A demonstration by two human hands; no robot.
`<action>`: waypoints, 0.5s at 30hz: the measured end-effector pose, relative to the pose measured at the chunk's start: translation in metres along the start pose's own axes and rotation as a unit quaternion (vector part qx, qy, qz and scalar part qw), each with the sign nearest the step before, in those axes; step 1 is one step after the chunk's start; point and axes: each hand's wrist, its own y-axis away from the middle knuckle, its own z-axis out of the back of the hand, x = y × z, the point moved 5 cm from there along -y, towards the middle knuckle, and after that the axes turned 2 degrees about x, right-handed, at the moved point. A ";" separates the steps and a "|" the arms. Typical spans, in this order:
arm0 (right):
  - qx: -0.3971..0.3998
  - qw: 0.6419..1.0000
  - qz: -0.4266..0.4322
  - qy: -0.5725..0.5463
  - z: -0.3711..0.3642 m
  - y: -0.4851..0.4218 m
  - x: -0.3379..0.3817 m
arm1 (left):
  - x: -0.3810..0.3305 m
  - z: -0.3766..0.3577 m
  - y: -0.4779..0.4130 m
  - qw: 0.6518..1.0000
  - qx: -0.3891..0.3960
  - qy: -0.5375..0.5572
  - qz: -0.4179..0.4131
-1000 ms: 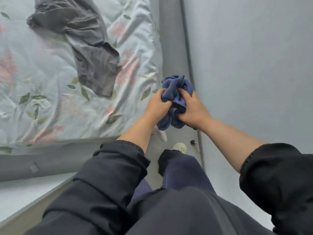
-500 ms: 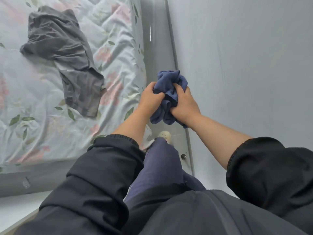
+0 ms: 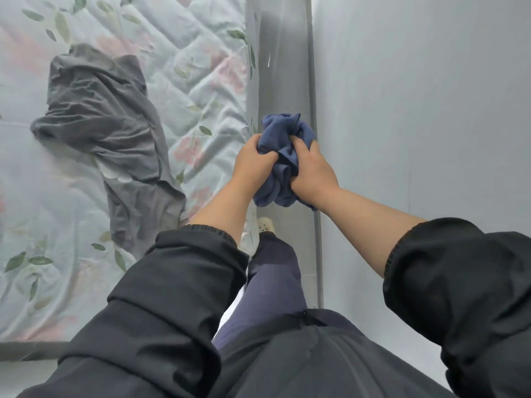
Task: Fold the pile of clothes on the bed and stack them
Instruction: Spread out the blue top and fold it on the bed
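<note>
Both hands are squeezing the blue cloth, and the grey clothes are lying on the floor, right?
Not quite. The head view shows the grey clothes lying crumpled on the flowery bed, not on the floor. The left hand and right hand do both grip the bunched-up blue cloth.
</note>
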 end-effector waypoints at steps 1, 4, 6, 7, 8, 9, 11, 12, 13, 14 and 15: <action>0.004 1.000 0.002 0.002 0.006 -0.017 0.004 | -0.007 0.004 -0.015 1.000 0.001 0.002 0.005; 0.015 1.000 -0.004 0.004 0.018 -0.060 0.010 | -0.021 0.015 -0.056 1.000 -0.003 0.014 0.027; 0.023 1.000 -0.005 -0.001 0.022 -0.086 0.014 | -0.028 0.020 -0.082 0.999 0.001 0.024 0.042; 0.029 1.000 -0.004 0.001 0.024 -0.099 0.016 | -0.031 0.023 -0.093 0.998 0.006 0.025 0.049; 0.034 0.999 -0.002 0.007 0.027 -0.113 0.018 | -0.034 0.026 -0.105 0.998 0.012 0.028 0.055; 0.039 0.999 -0.001 0.017 0.031 -0.126 0.018 | -0.038 0.028 -0.117 0.998 0.019 0.032 0.058; 0.041 0.999 0.005 0.031 0.041 -0.153 0.017 | -0.047 0.030 -0.141 0.997 0.025 0.038 0.062; 0.041 0.999 0.010 0.034 0.048 -0.168 0.017 | -0.054 0.030 -0.153 0.997 0.021 0.043 0.064; 0.041 0.998 0.017 0.037 0.057 -0.183 0.017 | -0.062 0.030 -0.167 0.996 0.013 0.050 0.067; 0.040 0.998 0.024 0.039 0.065 -0.199 0.017 | -0.071 0.030 -0.181 0.996 0.003 0.056 0.069; 0.042 0.998 0.032 0.041 0.074 -0.216 0.018 | -0.079 0.030 -0.195 0.996 -0.008 0.061 0.070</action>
